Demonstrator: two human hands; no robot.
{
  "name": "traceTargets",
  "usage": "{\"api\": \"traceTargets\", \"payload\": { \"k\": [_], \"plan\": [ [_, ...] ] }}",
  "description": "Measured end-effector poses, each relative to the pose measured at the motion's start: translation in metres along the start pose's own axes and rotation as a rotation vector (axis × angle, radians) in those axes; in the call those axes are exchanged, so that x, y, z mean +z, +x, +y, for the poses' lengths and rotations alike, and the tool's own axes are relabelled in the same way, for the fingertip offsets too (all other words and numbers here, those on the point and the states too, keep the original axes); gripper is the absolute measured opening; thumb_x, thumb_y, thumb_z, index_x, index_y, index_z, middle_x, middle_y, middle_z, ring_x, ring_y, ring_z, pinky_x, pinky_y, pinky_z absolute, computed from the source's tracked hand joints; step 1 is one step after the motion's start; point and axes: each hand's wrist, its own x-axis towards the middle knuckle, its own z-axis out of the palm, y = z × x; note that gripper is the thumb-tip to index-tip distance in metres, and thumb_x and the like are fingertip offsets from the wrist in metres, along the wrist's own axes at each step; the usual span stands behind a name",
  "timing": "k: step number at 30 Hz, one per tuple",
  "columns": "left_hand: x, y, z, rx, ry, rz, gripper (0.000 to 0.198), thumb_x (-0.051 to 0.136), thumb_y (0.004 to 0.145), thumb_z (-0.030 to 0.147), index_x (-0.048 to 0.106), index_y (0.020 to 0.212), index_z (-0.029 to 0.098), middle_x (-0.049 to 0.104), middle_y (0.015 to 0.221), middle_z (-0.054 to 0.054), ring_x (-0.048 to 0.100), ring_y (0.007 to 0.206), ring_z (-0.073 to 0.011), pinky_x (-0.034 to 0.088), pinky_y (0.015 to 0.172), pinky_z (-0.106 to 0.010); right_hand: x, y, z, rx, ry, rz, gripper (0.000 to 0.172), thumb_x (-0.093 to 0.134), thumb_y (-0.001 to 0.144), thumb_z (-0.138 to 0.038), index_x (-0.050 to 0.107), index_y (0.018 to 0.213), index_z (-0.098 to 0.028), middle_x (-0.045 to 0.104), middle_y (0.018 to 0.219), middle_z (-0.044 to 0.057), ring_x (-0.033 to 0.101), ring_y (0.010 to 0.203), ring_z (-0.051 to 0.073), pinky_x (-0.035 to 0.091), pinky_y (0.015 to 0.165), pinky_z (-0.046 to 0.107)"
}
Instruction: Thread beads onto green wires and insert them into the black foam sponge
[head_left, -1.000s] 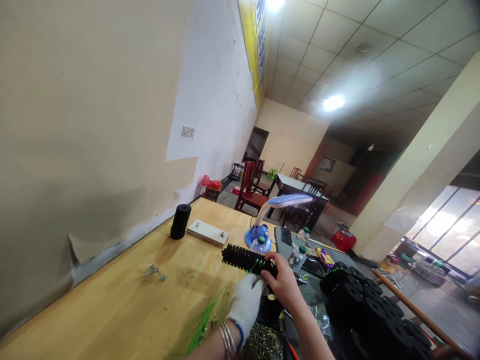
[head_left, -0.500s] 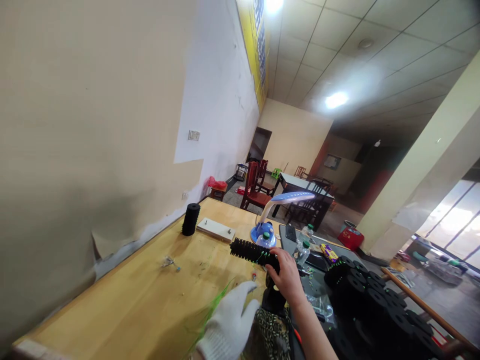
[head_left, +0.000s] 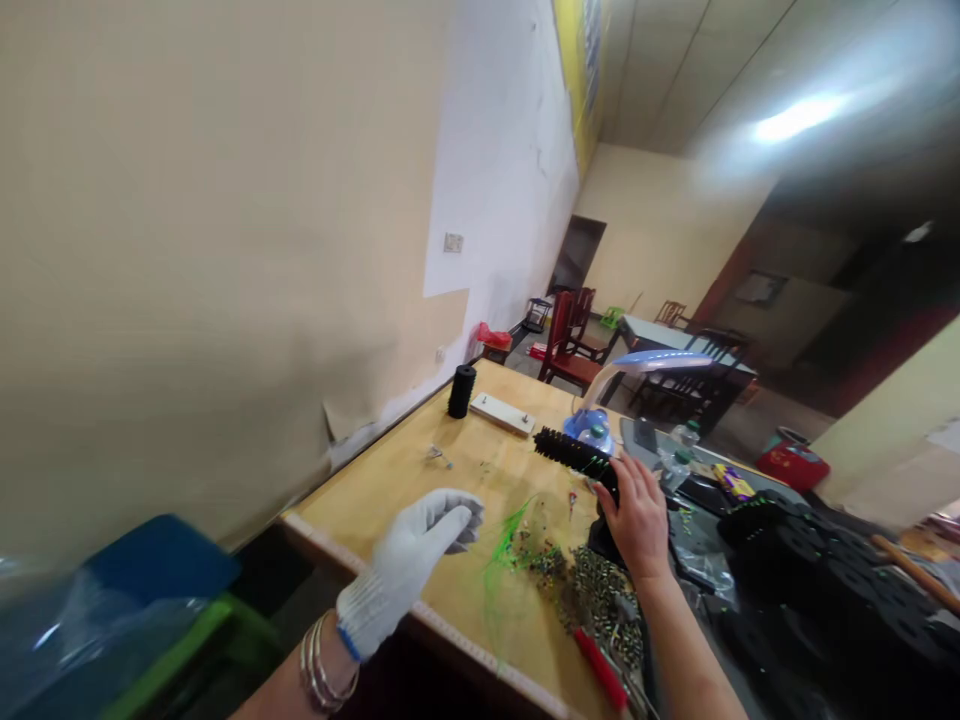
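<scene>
My right hand (head_left: 637,510), bare, is closed around the near end of a black roller brush (head_left: 571,452) with short bristles and a few green strands on it. My left hand (head_left: 424,545), in a white knitted glove, is over the table's left edge. Its fingers are curled with the thumb against them; what they hold, if anything, cannot be made out. Between the hands lies a bunch of thin green strands (head_left: 514,530). Near my right forearm is a heap of small metallic bits (head_left: 600,590), with a red-handled tool (head_left: 600,668) at its front.
Another black roller (head_left: 462,392) stands upright beside a white board (head_left: 502,414) with two bolts. A blue lamp (head_left: 591,425) is behind the brush. Many black rollers (head_left: 795,560) are piled at the right. A blue bin (head_left: 161,560) is at the lower left, below the table.
My left hand has moved left, away from the brush and green strands, and its fingers have curled. My right hand stays on the brush. The view has swung left, uncovering the metallic heap.
</scene>
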Motion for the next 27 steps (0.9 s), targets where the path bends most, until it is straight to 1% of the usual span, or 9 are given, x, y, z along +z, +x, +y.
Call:
{"api": "traceTargets", "payload": {
  "k": [2,4,7,10,12,15,19,22,27],
  "plan": [
    [-0.016,-0.009,0.006,0.019,-0.002,0.062,0.030,0.074,0.070,0.041,0.071,0.087,0.015,0.073,0.081,-0.006,0.067,0.074,-0.0187,0.055,0.069,-0.029,-0.009,-0.017,-0.036,0.059,0.116,0.031,0.038,0.055,0.089,-0.041,0.060,0.119,-0.017,0.065,0.121,0.016,0.055,0.116,0.030,0.040,0.101,0.048],
    [-0.032,-0.016,0.009,0.032,0.001,0.115,0.030,0.072,0.073,0.040,0.071,0.089,0.015,0.073,0.083,-0.007,0.067,0.075,-0.0186,0.055,0.070,-0.029,-0.015,-0.049,-0.082,0.136,0.335,-0.107,0.026,0.054,0.090,-0.036,0.065,0.108,-0.020,0.071,0.100,0.012,0.064,0.093,0.026,0.048,0.088,0.040],
    [-0.053,-0.024,0.006,0.052,-0.006,0.182,0.028,0.068,0.079,0.039,0.070,0.092,0.015,0.073,0.087,-0.007,0.067,0.077,-0.0179,0.055,0.073,-0.028,-0.006,-0.116,-0.157,0.347,0.785,-0.609,0.018,0.058,0.088,-0.034,0.070,0.094,-0.023,0.072,0.083,0.006,0.066,0.077,0.021,0.050,0.073,0.030],
    [-0.068,-0.030,-0.001,0.048,-0.029,0.216,0.025,0.066,0.081,0.037,0.069,0.093,0.015,0.073,0.088,-0.007,0.067,0.077,-0.0168,0.054,0.073,-0.027,0.027,-0.177,-0.214,0.788,1.249,-1.021,0.022,0.073,0.074,-0.029,0.071,0.095,-0.020,0.073,0.083,0.003,0.067,0.076,0.018,0.050,0.067,0.026],
    [-0.073,-0.033,-0.006,0.024,-0.048,0.220,0.025,0.067,0.081,0.036,0.069,0.093,0.014,0.073,0.089,-0.007,0.067,0.077,-0.0166,0.054,0.072,-0.027,0.056,-0.200,-0.235,1.376,1.493,-1.023,0.035,0.082,0.063,-0.028,0.068,0.093,-0.016,0.073,0.075,0.003,0.064,0.057,0.014,0.046,0.051,0.022],
    [-0.076,-0.039,-0.009,-0.012,-0.064,0.215,0.025,0.068,0.080,0.036,0.069,0.093,0.014,0.073,0.089,-0.008,0.067,0.077,-0.0174,0.054,0.072,-0.027,0.091,-0.208,-0.247,1.649,1.680,-0.925,0.040,0.082,0.065,-0.030,0.065,0.098,-0.015,0.075,0.089,0.007,0.069,0.067,0.014,0.052,0.058,0.022],
    [-0.081,-0.044,-0.008,-0.017,-0.076,0.232,0.025,0.069,0.079,0.035,0.070,0.092,0.014,0.074,0.088,-0.007,0.067,0.077,-0.0172,0.054,0.072,-0.027,0.113,-0.203,-0.251,1.874,1.867,-0.725,0.024,0.080,0.066,-0.015,0.067,0.087,-0.015,0.076,0.093,0.006,0.071,0.075,0.012,0.055,0.065,0.019],
    [-0.087,-0.045,-0.008,-0.017,-0.085,0.268,0.026,0.071,0.077,0.036,0.070,0.091,0.014,0.074,0.088,-0.008,0.067,0.076,-0.0175,0.054,0.071,-0.027,0.120,-0.202,-0.252,1.939,1.873,-0.691,0.013,0.074,0.072,-0.011,0.066,0.082,-0.015,0.076,0.089,0.004,0.071,0.074,0.010,0.056,0.064,0.017],
    [-0.090,-0.042,-0.011,-0.023,-0.069,0.258,0.026,0.069,0.080,0.036,0.069,0.093,0.014,0.073,0.090,-0.008,0.067,0.078,-0.0177,0.054,0.073,-0.027,0.128,-0.206,-0.256,2.027,1.841,-0.620,0.014,0.074,0.073,-0.007,0.066,0.082,-0.014,0.076,0.084,0.004,0.072,0.070,0.010,0.057,0.059,0.015]
  ]
}}
